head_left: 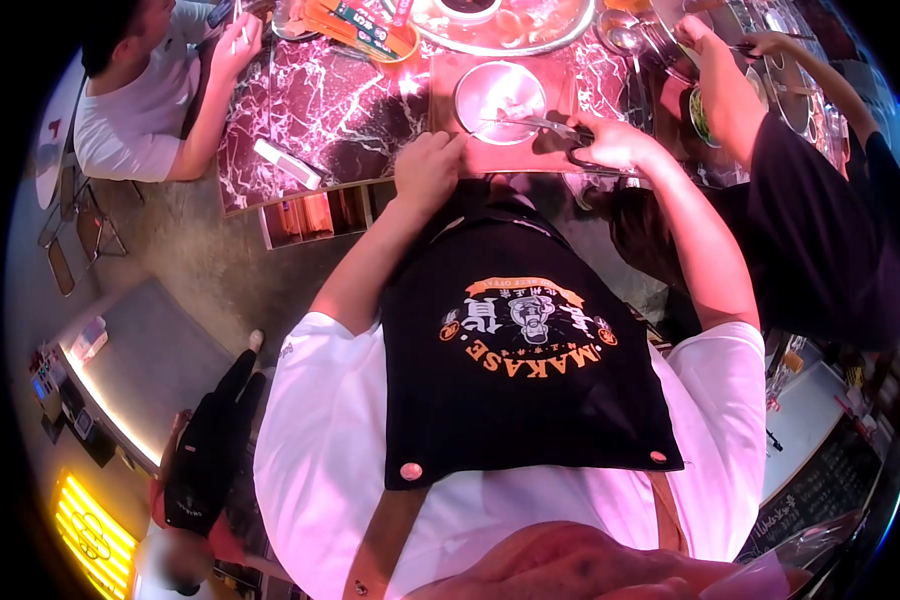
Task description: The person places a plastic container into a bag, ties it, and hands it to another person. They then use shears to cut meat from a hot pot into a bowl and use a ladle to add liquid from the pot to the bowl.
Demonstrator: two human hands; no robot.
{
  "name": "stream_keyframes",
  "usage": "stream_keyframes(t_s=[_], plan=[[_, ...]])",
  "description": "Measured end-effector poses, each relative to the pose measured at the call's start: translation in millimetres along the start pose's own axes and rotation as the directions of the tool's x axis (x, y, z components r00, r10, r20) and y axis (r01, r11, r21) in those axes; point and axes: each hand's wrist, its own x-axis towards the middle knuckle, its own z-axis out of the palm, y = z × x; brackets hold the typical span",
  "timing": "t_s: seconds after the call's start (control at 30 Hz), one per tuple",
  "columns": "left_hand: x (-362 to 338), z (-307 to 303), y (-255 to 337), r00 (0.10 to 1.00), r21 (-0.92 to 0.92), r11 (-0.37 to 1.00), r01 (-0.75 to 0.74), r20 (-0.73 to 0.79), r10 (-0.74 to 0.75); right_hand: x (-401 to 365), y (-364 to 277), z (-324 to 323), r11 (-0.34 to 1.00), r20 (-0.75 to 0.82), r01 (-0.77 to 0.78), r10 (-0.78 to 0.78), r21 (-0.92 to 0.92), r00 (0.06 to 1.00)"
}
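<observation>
My right hand (615, 142) is closed round the dark handles of a pair of scissors (542, 123). Their blades point left and reach over a round, light-coloured bowl (470, 112) with pale pieces of food (515, 108) in it. The bowl stands on a reddish square mat or tray (450, 75) at the table's near edge. To the left of the bowl, my left hand (428, 165) rests at the table edge with its fingers curled in. What they hold, if anything, is hidden.
A small white box (288, 164) lies on the marbled table (320, 95). Beyond the bowl is a large round pot (510, 42); orange packets (355, 28) lie to its left. One person (145, 110) sits at left, and another person's arm (725, 90) reaches over dishes at right.
</observation>
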Motion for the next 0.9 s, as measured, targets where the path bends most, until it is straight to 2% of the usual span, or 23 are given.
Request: stream_keyframes(t_s=[0.07, 0.1, 0.17, 0.23, 0.3, 0.37, 0.47, 0.53, 0.57, 0.6, 0.63, 0.67, 0.7, 0.73, 0.8, 0.87, 0.9], plan=[[0, 1, -4, 0.999, 0.009, 0.999, -0.040, 0.005, 0.040, 9, 13, -2, 0.988, 0.083, 0.026, -0.038, 0.151, 0.996], [1, 2, -7, 0.998, 0.012, 0.998, -0.059, 0.018, 0.059, 4, 9, -3, 0.989, 0.085, 0.025, -0.038, 0.148, 0.996], [3, 2, -11, 0.997, 0.017, 0.997, -0.073, 0.027, 0.072, -3, -1, -6, 0.998, -0.020, 0.003, -0.001, 0.067, 1.000], [5, -2, -10, 0.995, 0.008, 0.996, -0.084, 0.054, 0.083, -6, -3, -2, 0.999, -0.039, -0.008, 0.010, 0.038, 0.999], [3, 5, -10, 0.997, -0.027, 0.998, -0.062, 0.037, 0.063, -5, -1, 7, 1.000, -0.152, 0.023, -0.022, 0.004, 0.988], [5, 10, -12, 0.999, -0.055, 0.998, -0.040, 0.017, 0.041, -1, 12, 15, 0.998, -0.182, 0.045, -0.053, -0.050, 0.982], [8, 13, -8, 0.999, -0.056, 0.998, 0.032, 0.032, -0.031, -11, 18, 22, 0.997, -0.225, 0.072, -0.073, -0.011, 0.972], [12, 13, -4, 0.964, -0.092, 0.962, 0.257, 0.100, -0.248, -19, 20, 21, 0.997, -0.198, 0.068, -0.073, -0.033, 0.978], [13, 15, -6, 0.965, -0.092, 0.963, 0.253, 0.101, -0.244, -23, 20, 20, 0.996, -0.169, 0.073, -0.082, -0.060, 0.982], [11, 18, -10, 0.916, -0.201, 0.899, 0.390, 0.184, -0.356, -33, 14, 16, 0.996, -0.170, 0.072, -0.080, -0.058, 0.982], [9, 22, -15, 0.848, -0.293, 0.801, 0.522, 0.277, -0.451, -47, 4, 11, 0.999, -0.170, -0.003, -0.006, -0.053, 0.985], [6, 27, -19, 0.847, -0.293, 0.800, 0.523, 0.277, -0.453, -56, -2, 10, 0.996, -0.168, -0.077, 0.067, -0.050, 0.983], [4, 29, -22, 0.778, -0.464, 0.624, 0.629, 0.381, -0.500, -57, 0, 11, 0.996, -0.166, -0.073, 0.064, -0.053, 0.984], [2, 31, -25, 0.705, -0.590, 0.400, 0.702, 0.493, -0.511, -57, 5, 15, 0.996, -0.179, -0.079, 0.083, 0.031, 0.980], [-2, 30, -28, 0.693, -0.604, 0.363, 0.710, 0.511, -0.508, -56, 6, 16, 0.983, -0.160, -0.111, 0.134, 0.144, 0.978], [-4, 27, -30, 0.684, -0.613, 0.331, 0.718, 0.532, -0.498, -50, 1, 19, 0.989, -0.174, -0.103, 0.121, 0.111, 0.977], [-4, 25, -30, 0.703, -0.559, 0.430, 0.709, 0.513, -0.492, -47, -1, 20, 0.993, -0.189, -0.097, 0.109, 0.071, 0.976]])
